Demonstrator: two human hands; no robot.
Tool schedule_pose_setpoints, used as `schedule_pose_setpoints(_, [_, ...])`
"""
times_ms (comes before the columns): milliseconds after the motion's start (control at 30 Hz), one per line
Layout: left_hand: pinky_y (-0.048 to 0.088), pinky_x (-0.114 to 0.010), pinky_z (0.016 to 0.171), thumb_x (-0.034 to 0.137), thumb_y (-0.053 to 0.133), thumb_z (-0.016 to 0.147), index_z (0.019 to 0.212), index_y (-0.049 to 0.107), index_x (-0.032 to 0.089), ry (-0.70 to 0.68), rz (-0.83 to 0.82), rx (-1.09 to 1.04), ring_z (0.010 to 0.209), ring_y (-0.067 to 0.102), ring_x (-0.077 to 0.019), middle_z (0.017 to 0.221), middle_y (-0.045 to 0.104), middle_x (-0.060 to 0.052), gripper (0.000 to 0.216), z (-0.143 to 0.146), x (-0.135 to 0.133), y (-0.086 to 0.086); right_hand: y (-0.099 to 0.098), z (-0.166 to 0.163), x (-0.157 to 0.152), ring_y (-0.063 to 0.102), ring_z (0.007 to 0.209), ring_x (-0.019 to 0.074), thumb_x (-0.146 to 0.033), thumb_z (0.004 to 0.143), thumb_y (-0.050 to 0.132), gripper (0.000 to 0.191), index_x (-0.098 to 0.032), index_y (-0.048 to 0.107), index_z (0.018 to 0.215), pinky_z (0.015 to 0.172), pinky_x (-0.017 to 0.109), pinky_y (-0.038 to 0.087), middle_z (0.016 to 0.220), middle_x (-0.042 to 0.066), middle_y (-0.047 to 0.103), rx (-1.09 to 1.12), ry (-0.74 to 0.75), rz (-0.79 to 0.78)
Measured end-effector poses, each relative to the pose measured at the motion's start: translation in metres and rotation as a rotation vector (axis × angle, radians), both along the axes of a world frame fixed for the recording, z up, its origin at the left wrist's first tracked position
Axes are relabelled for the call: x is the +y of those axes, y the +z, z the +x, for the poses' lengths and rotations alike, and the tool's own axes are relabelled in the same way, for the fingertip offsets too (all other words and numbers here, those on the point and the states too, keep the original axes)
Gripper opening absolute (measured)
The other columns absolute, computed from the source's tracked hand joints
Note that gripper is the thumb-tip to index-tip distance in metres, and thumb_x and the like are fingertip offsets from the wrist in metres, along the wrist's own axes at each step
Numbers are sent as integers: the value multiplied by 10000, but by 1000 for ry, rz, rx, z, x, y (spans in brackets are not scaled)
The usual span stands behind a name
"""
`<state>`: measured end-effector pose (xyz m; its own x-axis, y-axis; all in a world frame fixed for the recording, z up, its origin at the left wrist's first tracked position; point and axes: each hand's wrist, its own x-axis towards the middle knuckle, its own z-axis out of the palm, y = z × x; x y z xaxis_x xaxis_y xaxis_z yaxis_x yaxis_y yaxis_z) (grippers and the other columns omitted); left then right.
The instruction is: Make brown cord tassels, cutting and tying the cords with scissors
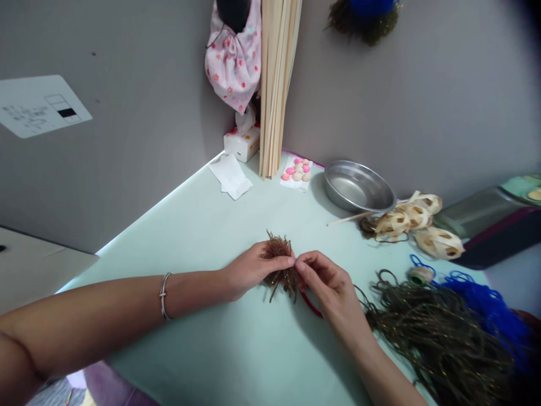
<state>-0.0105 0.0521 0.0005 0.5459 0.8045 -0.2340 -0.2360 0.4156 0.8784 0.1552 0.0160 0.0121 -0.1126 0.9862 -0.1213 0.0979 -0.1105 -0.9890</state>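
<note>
My left hand (pixel 257 266) is closed around a brown-gold yarn tassel (pixel 276 248), thumb pressed across its middle. Cut strands fan out above and below the thumb. Against the tip of that thumb, my right hand (pixel 327 276) is closed in a pinch; what lies between its fingertips is too small to make out. A curved red cord (pixel 311 305) shows just under the right hand, its ends hidden. Right of that hand lies a loose heap of dark olive-gold yarn (pixel 439 332).
Blue yarn (pixel 477 301) and a small spool (pixel 421 274) lie at the right. Behind are woven pale strip balls (pixel 416 217), a metal bowl (pixel 359 186), pink and cream pieces (pixel 298 169), upright wooden strips (pixel 274 90), white paper (pixel 231 176) and a tissue box (pixel 242 144). Grey partitions (pixel 147 113) enclose the table.
</note>
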Motion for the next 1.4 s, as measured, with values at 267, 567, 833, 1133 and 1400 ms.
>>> schedule_pose_setpoints(267, [426,-260,634,343,695,788,841,562,157,-60,15,26,635,546,-112,710,554,20,235,-1,-1,-4,-1,-1,0,498,618,126,-392,830,720,211,-188,667,843,570,234,416,697,3,597,76,-66,-38])
schedule_pose_setpoints(567, [369,-234,668,213,644,741,766,572,151,-11,12,-9,711,501,-103,717,541,19,98,-1,2,4,-6,1,0,423,576,100,-340,841,686,177,-175,632,806,531,214,351,661,-23,525,48,-27,-22])
schedule_pose_setpoints(833, [350,-235,641,209,657,749,768,576,157,-39,19,19,676,475,-97,701,520,26,98,-1,1,2,-7,1,0,416,581,96,-310,849,676,162,-177,607,789,537,212,326,645,-30,518,57,-9,-22])
schedule_pose_setpoints(1133, [376,-239,680,250,647,776,791,583,149,-31,11,-24,709,501,-109,722,533,13,121,1,0,-1,-13,1,-2,372,538,91,-329,843,662,175,-177,601,781,498,211,280,606,-36,504,36,-24,-53])
schedule_pose_setpoints(1400, [363,-251,670,207,631,762,780,571,154,-70,147,59,677,460,-106,696,510,27,82,-1,1,-2,-3,-2,-3,367,549,96,-364,799,711,213,-177,611,789,519,212,313,634,-38,480,15,-82,-78])
